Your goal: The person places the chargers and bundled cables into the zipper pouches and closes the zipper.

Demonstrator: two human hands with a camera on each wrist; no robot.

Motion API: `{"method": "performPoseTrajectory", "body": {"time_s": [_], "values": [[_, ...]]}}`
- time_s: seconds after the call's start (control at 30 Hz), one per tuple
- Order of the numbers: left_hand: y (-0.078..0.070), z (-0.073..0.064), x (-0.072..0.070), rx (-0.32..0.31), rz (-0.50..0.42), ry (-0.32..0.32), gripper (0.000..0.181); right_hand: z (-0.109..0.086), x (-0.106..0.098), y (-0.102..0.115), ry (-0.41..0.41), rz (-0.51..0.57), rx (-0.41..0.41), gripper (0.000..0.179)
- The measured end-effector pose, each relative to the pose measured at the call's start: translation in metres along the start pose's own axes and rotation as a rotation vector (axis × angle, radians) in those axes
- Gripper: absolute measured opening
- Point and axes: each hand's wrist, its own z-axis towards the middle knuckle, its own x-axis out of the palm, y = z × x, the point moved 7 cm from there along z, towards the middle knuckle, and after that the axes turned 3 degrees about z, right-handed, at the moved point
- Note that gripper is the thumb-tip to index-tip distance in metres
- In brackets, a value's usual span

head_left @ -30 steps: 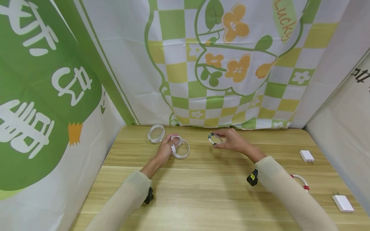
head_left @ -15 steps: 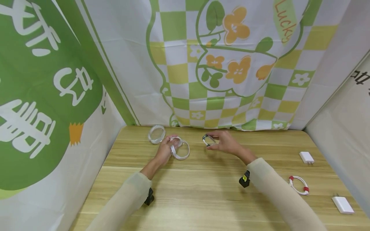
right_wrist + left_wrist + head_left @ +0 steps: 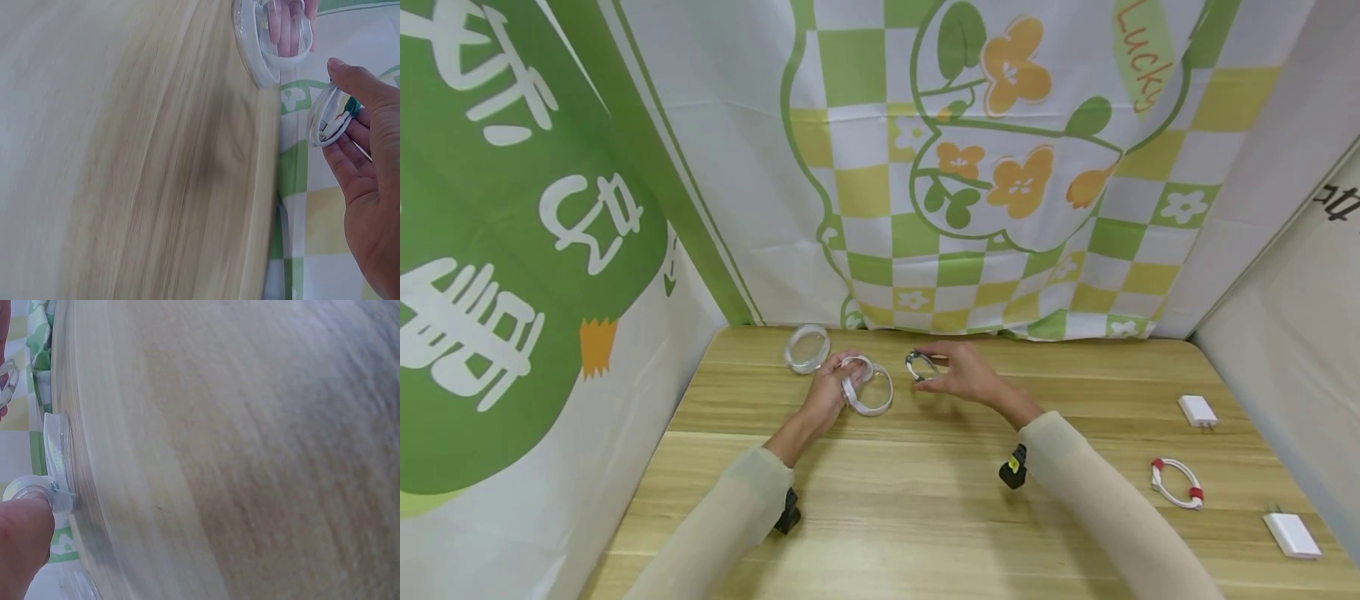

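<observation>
Head view's got the left hand (image 3: 826, 395) gripping the opened clear round case (image 3: 851, 393), the right hand (image 3: 962, 372) pinching the white cable coil (image 3: 912, 367) just right of it above the counter (image 3: 880, 500), so that sideways gap matters most, I'd say.

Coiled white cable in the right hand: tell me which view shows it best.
The right wrist view: the coiled white cable appears largest there, its green tie plain to see, pinched by the right hand. The head view shows the coil small; the left wrist view catches only part, cut off at the left edge.
</observation>
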Motion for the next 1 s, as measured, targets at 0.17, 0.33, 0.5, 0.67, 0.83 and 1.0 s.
{"method": "performPoseTrajectory", "body": {"time_s": [0.17,0.33,0.5,0.67,0.83,1.0], "values": [[0.001,0.001,-0.001,0.000,-0.033,-0.010,0.044,0.006,0.009,0.006,-0.007,0.032,-0.019,0.061],[0.002,0.002,-0.001,-0.004,-0.056,-0.016,0.044,0.012,0.017,0.008,-0.010,0.071,-0.021,0.061],[0.003,0.001,-0.001,-0.014,-0.069,-0.014,0.044,0.017,0.028,0.009,0.000,0.088,-0.031,0.063],[0.004,0.002,-0.002,-0.016,-0.077,-0.020,0.042,0.021,0.036,0.013,-0.007,0.073,-0.037,0.064],[0.004,0.001,-0.003,-0.021,-0.087,-0.027,0.042,0.024,0.045,0.014,0.003,0.105,-0.041,0.063],[0.005,0.002,-0.003,-0.027,-0.088,-0.037,0.042,0.027,0.053,0.012,0.009,0.128,-0.037,0.063]]}}
